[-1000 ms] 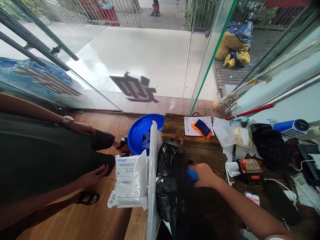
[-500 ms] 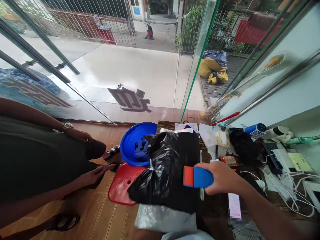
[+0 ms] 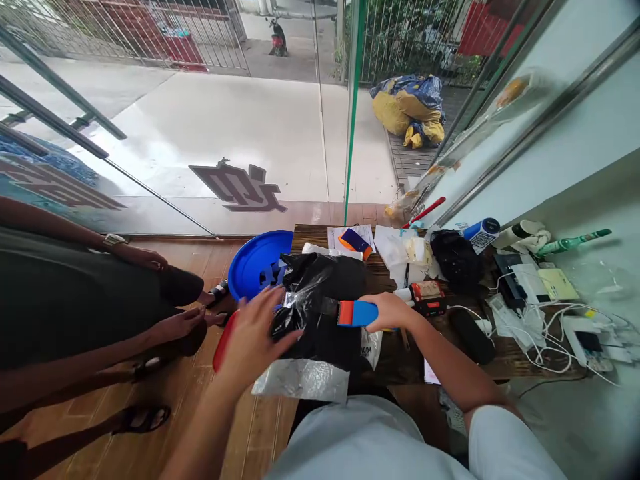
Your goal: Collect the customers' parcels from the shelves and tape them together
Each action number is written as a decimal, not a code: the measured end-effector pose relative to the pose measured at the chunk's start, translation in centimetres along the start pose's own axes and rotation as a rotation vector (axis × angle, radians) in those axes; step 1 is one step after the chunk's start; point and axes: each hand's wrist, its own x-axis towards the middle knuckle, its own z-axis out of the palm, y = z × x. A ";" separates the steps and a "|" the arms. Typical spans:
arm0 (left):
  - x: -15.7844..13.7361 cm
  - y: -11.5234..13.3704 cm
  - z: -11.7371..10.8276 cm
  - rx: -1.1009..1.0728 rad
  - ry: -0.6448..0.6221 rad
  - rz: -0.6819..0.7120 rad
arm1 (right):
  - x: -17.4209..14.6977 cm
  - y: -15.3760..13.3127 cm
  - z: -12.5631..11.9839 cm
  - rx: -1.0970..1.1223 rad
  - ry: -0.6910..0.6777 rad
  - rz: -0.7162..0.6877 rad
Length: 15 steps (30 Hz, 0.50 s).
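Bag [image 3: 320,300], black, lies on the table's [image 3: 400,353] near edge; my left hand [image 3: 255,333] rests spread on it, my right hand [image 3: 393,312] clamps a blue scraper [image 3: 357,313]. Blue basin [image 3: 255,263] beside; labels unreadable.

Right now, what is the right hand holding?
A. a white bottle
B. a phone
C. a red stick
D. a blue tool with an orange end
D. The right hand is wrapped around a blue tool with an orange end, held over the black bag.
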 end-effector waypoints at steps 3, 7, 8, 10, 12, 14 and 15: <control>2.5 3.3 5.6 0.077 -0.242 0.111 | -0.6 0.3 0.0 0.012 0.009 -0.013; 3.3 4.5 11.0 0.173 -0.296 0.068 | -2.1 1.1 -0.3 0.019 0.059 -0.049; 3.1 4.2 11.6 0.189 -0.286 0.074 | -2.6 1.7 -0.6 0.012 0.066 -0.073; 2.5 3.4 12.2 0.218 -0.270 0.091 | -4.2 3.5 -1.4 -0.023 0.045 -0.111; 2.3 2.5 12.2 0.244 -0.263 0.099 | -6.0 6.2 -2.5 -0.093 -0.007 -0.083; 2.4 1.8 11.8 0.261 -0.262 0.105 | -7.8 9.1 -3.2 -0.171 -0.049 -0.016; 2.5 1.8 11.6 0.265 -0.261 0.116 | -8.6 10.4 -3.3 -0.200 -0.057 0.013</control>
